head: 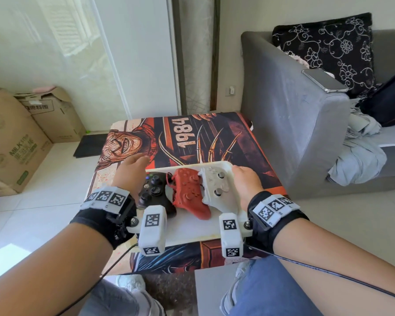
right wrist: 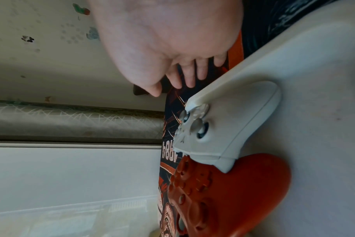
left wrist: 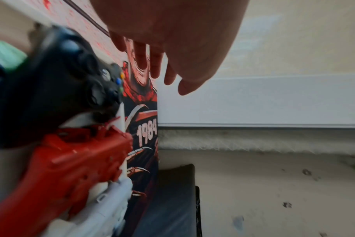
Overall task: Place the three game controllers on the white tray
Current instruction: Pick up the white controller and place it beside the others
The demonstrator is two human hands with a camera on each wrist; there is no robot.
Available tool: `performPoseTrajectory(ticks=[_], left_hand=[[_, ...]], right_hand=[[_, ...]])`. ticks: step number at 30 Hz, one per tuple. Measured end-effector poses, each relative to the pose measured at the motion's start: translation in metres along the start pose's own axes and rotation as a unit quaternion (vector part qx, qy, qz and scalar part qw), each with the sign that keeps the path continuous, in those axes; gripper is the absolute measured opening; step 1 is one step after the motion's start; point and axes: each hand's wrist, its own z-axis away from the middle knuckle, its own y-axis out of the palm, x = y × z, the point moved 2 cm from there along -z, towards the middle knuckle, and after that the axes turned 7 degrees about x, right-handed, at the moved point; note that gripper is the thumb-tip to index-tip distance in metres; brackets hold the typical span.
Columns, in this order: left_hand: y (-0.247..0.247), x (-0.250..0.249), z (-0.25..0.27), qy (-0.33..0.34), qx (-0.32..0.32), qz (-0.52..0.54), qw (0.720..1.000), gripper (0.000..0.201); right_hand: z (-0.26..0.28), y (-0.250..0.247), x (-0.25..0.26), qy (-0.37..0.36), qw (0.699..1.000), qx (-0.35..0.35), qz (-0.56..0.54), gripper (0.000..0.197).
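black pad (head: 155,192), red pad (head: 188,192) and white pad (head: 217,185) lie side by side on the tray (head: 192,231). left hand (head: 130,174) and right hand (head: 244,181) hover empty, fingers loose. best lift both straight away without nudging them.

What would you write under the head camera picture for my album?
Black, red and white controllers on the white tray, empty hands alongside.

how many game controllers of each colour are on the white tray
black game controller: 1
red game controller: 1
white game controller: 1
total: 3, all lying side by side on the white plastic tray
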Motion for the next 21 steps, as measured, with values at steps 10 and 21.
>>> performPoseTrajectory(ticks=[10, 21], left_hand=[[-0.017, 0.071, 0.005, -0.152, 0.008, 0.06, 0.986, 0.046], [-0.007, 0.095, 0.004, -0.163, -0.012, -0.02, 0.986, 0.042]], right_hand=[[0.0, 0.005, -0.022, 0.12, 0.992, -0.008, -0.039, 0.057], [-0.004, 0.008, -0.036, 0.139, 0.99, -0.002, -0.014, 0.063]])
